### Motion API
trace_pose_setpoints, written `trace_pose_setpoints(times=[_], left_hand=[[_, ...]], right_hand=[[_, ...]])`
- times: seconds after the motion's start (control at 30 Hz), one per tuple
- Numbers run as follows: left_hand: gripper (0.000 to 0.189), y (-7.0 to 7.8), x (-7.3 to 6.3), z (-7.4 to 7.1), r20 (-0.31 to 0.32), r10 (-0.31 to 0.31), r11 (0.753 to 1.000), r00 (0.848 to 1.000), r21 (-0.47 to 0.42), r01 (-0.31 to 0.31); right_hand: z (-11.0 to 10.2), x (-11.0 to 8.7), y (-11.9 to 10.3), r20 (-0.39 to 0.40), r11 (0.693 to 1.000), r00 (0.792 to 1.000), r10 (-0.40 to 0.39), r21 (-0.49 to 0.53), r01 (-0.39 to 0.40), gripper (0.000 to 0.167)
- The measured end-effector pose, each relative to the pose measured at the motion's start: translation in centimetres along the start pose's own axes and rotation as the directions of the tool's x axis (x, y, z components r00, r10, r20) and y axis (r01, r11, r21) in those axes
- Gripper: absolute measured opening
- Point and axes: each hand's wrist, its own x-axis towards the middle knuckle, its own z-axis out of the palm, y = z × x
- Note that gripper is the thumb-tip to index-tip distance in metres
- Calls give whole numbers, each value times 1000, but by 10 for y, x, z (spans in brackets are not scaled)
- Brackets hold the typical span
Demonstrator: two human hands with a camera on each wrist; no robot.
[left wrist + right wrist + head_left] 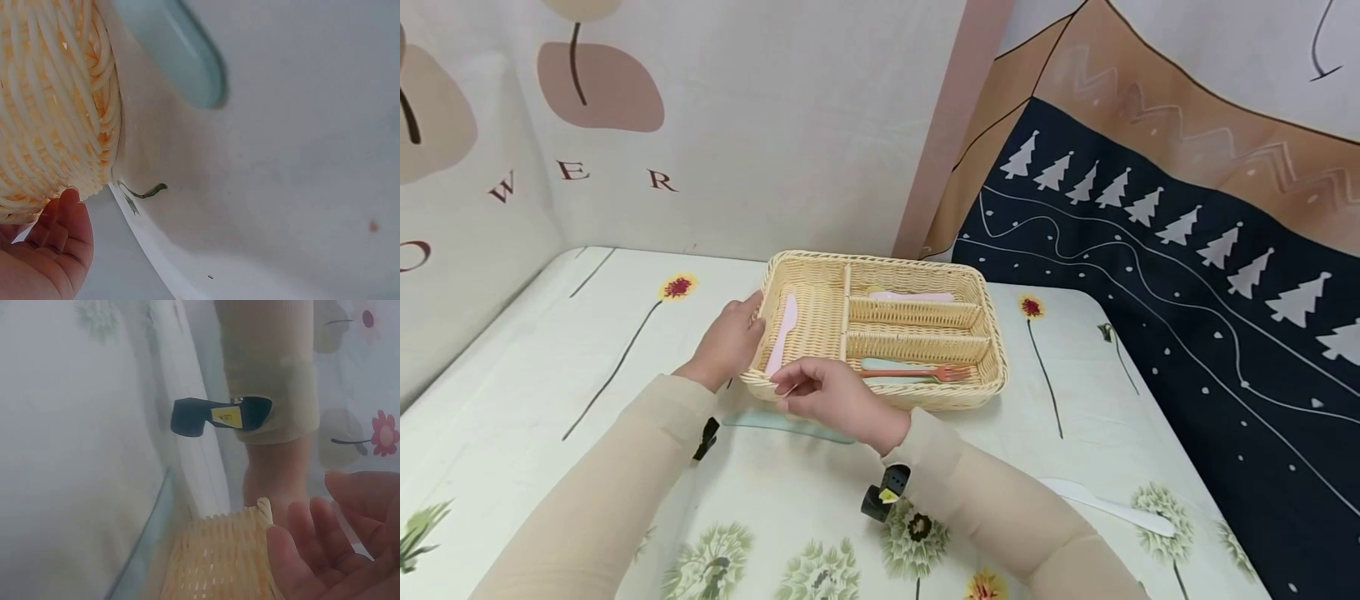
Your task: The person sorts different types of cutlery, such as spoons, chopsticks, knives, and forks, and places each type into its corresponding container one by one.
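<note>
A woven basket (806, 317) with several compartments stands on the table. My left hand (724, 342) holds it at the left end, its fingertips against the wicker in the left wrist view. Over the front left rim is my right hand (842, 400), fingers loosely bent and nothing seen between them; the right wrist view shows its fingertips beside the basket corner. A pink knife (783, 332) lies in the large left compartment, close to the right hand's fingertips. In front of the basket lies a pale teal utensil (786, 422), partly hidden by the right hand.
An orange fork (917, 373) lies over pale teal utensils (887, 364) in the front right compartment. A pink utensil (917, 297) lies in the back right compartment. Near the right forearm a white knife (1112, 506) rests on the flowered tablecloth (587, 500). Printed cloth hangs behind the table.
</note>
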Motion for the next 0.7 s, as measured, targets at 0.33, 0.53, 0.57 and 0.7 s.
trace_pose_setpoints(times=[0.33, 0.53, 0.57, 0.7], left_hand=[[54, 0, 0, 0, 5, -14, 1000, 1000, -3, 14], [54, 2, -1, 0, 1, -18, 1000, 1000, 7, 18], [54, 2, -1, 0, 2, -20, 1000, 1000, 6, 20], [54, 2, -1, 0, 3, -24, 1000, 1000, 8, 24]], right_hand=[[1, -13, 8, 33, 987, 998, 49, -158, -43, 22], [2, -19, 15, 77, 945, 995, 60, -326, -32, 28], [2, -19, 16, 79, 939, 995, 59, -344, -28, 29], [2, -20, 19, 90, 918, 995, 42, -398, -3, 30]])
